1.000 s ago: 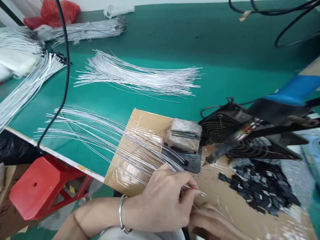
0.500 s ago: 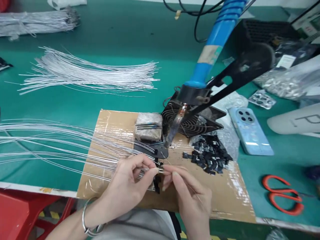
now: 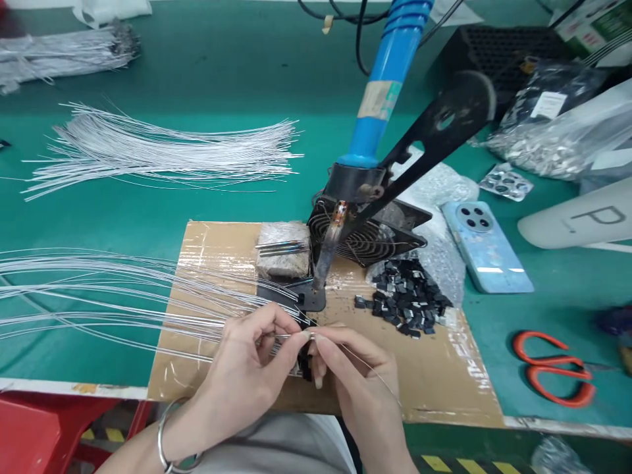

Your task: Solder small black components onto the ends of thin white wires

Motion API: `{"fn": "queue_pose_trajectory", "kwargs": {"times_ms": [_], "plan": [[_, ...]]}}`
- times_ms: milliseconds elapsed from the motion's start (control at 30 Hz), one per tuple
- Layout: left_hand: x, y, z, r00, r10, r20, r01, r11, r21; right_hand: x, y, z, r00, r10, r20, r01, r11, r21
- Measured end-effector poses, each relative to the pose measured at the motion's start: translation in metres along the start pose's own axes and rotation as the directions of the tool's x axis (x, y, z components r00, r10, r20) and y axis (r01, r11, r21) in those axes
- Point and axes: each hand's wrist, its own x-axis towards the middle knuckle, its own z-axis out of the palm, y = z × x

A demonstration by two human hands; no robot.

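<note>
My left hand [image 3: 261, 362] pinches a thin white wire between thumb and forefinger over the cardboard. Its fingertips meet those of my right hand [image 3: 353, 375], which is also closed in a pinch at the wire's end. A fine bare strand [image 3: 372, 373] crosses my right hand toward the wrist. The exact contact at the fingertips is hidden. Just beyond my hands, the soldering iron [image 3: 328, 247] points tip down in its black stand. More white wires [image 3: 197, 270] run in from the left, several ending in small black connectors [image 3: 305, 365] beside my fingers.
A cardboard sheet [image 3: 444, 382] covers the bench front. Behind it stand a wrapped block [image 3: 283, 263] with metal rods and a black fan [image 3: 365, 237]. Black connectors [image 3: 409, 296] are heaped at right, near a phone [image 3: 488, 247] and orange-handled scissors [image 3: 555, 368]. A wire bundle [image 3: 172, 151] lies farther back.
My right hand has come closer to my left, and its thumb and forefinger have closed at the wire's end. The whole view has shifted slightly.
</note>
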Motion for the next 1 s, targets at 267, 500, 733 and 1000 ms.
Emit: {"fn": "queue_pose_trajectory", "kwargs": {"times_ms": [267,500,733,1000], "plan": [[-0.001,0.0,0.0,1.0,0.013,0.006,-0.013,1.0,0.022,-0.002,-0.003,0.002,0.999,0.045,-0.016,-0.045,0.998,0.042],[-0.003,0.002,0.001,1.0,0.023,0.008,-0.024,0.999,0.028,0.001,-0.003,0.001,0.996,0.088,-0.007,-0.086,0.991,0.105],[-0.001,0.01,-0.002,0.999,0.034,0.029,-0.035,0.998,0.045,0.005,-0.014,-0.003,0.979,0.197,0.061,-0.203,0.971,0.126],[-0.003,0.007,0.002,0.998,0.053,-0.037,-0.05,0.996,0.074,0.003,-0.006,-0.003,0.982,0.172,0.082,-0.185,0.963,0.197]]}}
